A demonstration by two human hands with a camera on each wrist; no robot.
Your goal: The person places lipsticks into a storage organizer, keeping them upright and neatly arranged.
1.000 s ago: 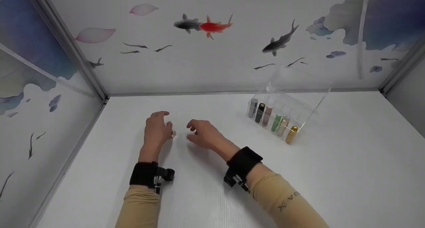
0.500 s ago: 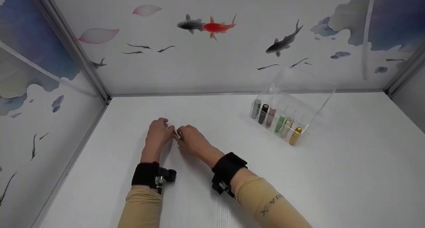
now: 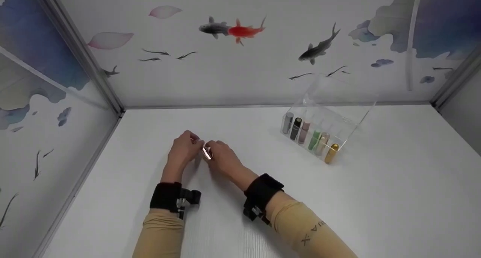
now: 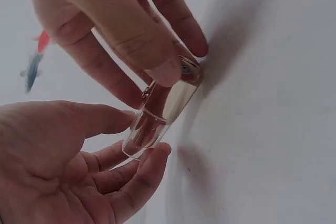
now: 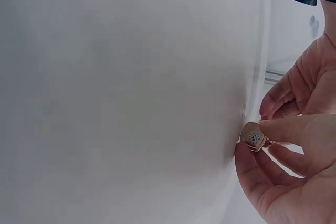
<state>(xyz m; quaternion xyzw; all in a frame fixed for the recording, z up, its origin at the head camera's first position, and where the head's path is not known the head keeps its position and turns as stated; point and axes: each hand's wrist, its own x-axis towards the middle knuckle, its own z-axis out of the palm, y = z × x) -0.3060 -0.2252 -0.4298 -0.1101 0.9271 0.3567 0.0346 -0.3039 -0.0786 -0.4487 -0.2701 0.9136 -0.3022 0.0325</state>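
Note:
A small gold lipstick tube [image 4: 181,94] with a clear end sits between both hands, tilted, just above the white table. My left hand [image 3: 184,148] pinches the clear end with thumb and fingers, as the left wrist view shows. Around the gold end, thumb and fingers of my right hand [image 3: 224,158] grip the tube from the other side. A round label shows on the base of the lipstick [image 5: 253,136] in the right wrist view. The head view shows only a bright strip of it between the fingertips.
At the back right stands a clear plastic case [image 3: 347,138] with its lid raised. Several lipstick and gloss tubes stand in its front row, among them a gold tube [image 3: 332,154] at the near end. White walls with painted fish enclose the table [image 3: 394,198].
My right hand has come left to the left hand and taken hold of the lipstick's gold end. Both hands have since shifted slightly right with it. The clear case stays put.

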